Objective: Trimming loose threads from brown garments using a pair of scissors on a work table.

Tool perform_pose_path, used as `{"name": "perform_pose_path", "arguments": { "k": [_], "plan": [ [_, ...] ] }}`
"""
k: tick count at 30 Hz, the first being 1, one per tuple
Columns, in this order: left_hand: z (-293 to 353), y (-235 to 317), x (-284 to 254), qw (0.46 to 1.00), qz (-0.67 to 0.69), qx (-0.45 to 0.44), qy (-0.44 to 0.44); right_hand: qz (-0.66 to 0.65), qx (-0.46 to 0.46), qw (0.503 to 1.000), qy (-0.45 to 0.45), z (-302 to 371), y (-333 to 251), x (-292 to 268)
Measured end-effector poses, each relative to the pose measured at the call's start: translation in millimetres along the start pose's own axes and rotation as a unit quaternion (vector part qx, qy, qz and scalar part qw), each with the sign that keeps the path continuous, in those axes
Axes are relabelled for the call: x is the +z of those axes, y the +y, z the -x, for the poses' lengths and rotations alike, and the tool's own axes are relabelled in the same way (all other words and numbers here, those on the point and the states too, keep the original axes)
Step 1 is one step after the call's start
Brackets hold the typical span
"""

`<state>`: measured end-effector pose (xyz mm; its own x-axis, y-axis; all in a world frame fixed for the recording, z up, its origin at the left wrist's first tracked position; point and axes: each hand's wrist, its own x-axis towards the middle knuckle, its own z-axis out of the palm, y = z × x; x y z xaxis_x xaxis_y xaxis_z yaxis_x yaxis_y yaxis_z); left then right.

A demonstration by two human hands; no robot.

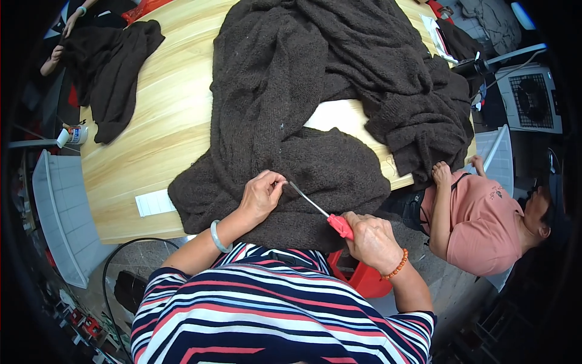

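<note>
A large dark brown knitted garment (267, 91) lies bunched over the table and reaches to my body. My right hand (371, 239) is closed round the red handle of a tool with a long, thin metal shaft (309, 201). That shaft points up and left, its tip at the fingertips of my left hand (262, 195). Thumb and fingers of my left hand are pinched together just over the knit. Whatever lies between them is too small to make out, and the very end of the tool is hidden there.
The pale wooden table (182, 79) has a white paper slip (154, 203) at its near left edge. At right, a person in a pink top (485, 224) handles brown knit. Another person's hands at far left hold a dark knit piece (115, 73). A red stool (364, 279) stands below.
</note>
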<state>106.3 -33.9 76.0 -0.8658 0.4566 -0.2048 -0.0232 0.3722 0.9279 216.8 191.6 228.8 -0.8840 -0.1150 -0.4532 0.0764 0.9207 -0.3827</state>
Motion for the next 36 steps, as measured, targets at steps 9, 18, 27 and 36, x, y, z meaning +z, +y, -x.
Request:
{"name": "perform_pose_path", "arguments": {
  "k": [9, 18, 27, 36],
  "plan": [
    [-62.3, 38.7, -19.2, 0.941, -0.337, 0.023, -0.023, -0.047, 0.027, 0.997, 0.055, -11.3, 2.9, 4.5],
    [-72.0, -8.3, -37.9, 0.980, 0.142, -0.121, -0.075, -0.040, -0.004, 0.996, 0.085, -20.8, 6.8, 5.3],
    [-58.0, -17.2, -38.4, 0.935, 0.332, -0.118, -0.022, -0.008, 0.001, 0.999, 0.041, -30.8, -0.6, -6.6],
    [-54.8, -13.8, -36.5, 0.915, 0.392, -0.059, -0.073, -0.052, 0.013, 0.998, 0.034, -32.5, 0.8, 0.9]
  ]
}}
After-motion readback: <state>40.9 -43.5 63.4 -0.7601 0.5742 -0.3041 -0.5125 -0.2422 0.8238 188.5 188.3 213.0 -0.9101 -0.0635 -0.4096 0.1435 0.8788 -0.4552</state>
